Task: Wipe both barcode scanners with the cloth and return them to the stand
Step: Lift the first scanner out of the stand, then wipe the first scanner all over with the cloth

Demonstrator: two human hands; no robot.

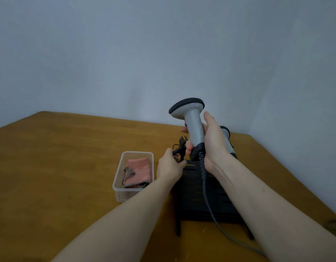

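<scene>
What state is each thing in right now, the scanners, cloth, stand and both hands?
Grey barcode scanner: upright, lifted above the stand, gripped by the right hand.
Second scanner: behind that hand, mostly hidden.
Left hand: gripping the black holder clip on the stand.
Black stand: standing on the table.
Pink cloth: folded inside the clear plastic container, untouched.

Bare wooden table [55, 167] wide open on the left, clear plastic tub [133, 175] just beside the black stand [199, 195], grey cord [210, 205] trailing over the stand, wall [277, 91] close behind
</scene>
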